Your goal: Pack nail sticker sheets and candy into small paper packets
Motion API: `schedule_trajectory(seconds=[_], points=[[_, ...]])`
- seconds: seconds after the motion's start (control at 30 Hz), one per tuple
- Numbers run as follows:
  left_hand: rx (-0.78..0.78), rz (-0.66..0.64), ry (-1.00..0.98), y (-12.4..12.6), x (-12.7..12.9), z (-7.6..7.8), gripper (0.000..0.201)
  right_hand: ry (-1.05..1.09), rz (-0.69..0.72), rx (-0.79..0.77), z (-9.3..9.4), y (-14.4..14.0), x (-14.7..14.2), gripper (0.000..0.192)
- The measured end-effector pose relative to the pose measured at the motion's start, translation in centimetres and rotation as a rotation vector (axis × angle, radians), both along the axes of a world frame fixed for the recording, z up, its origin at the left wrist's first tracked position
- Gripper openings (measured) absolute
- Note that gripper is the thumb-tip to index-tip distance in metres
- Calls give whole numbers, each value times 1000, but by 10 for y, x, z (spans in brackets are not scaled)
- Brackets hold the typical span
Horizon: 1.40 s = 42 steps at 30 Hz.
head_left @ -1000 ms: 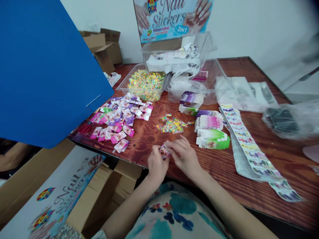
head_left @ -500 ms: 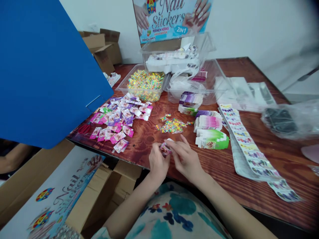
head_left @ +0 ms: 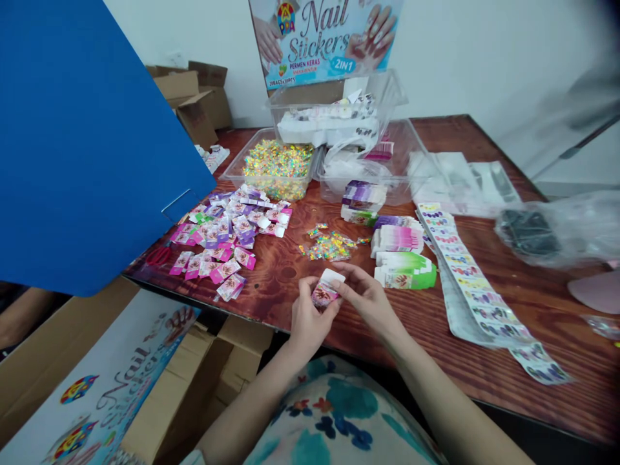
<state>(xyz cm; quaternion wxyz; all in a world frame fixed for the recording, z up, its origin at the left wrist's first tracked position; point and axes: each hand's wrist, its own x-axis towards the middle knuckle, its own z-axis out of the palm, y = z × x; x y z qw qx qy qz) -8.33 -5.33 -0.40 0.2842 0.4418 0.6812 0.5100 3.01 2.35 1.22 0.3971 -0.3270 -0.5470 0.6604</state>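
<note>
My left hand grips a small pink and white printed box above the table's near edge. The box's white end faces away from me. My right hand pinches the right side of that end with thumb and fingers; part of the box lies hidden behind them. Just beyond my hands is a small heap of shiny wrapped candies. To the left lies a pile of small purple, pink and white boxes. Flat stacks of pink cartons and green cartons sit to the right.
A long strip of nail stickers runs down the table's right side. At the back are a clear tub of candies and a clear tub of sticker strips. A blue panel juts in from the left, near red scissors.
The small box has turned in my hands, so its printed face and white end now show more. My right fingers have shifted to its right side. The view has moved slightly.
</note>
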Motion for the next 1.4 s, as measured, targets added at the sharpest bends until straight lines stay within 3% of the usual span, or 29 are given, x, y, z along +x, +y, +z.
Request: schedule_trajectory(seconds=[0.13,0.2,0.3,0.47,0.57,0.77,0.83,1.03,1.4], points=[[75,-73,7,-4,-2,2,54,170,168,-476,-2,4,-1,37],[91,-117,13,-5,-4,2,52,225,196,-575,-3,5,-1,34],[36,-158,6,-4,-8,-1,47,245,219,-601,-3,5,0,32],[-49,-209,-75,-5,-15,-5,42,171,207,-520,-3,0,3,34],[-50,-265,-115,-5,-17,-3,36,103,184,-387,-6,0,4,32],[72,-251,-193,-4,-18,1,26,-73,114,243,-3,2,6,23],[69,-206,-189,-4,-17,1,29,-127,107,363,0,1,6,22],[-20,-171,-131,-4,-17,0,34,-151,53,310,-6,4,5,26],[-4,-212,-212,-6,-15,-1,36,-129,183,201,-6,13,15,24]])
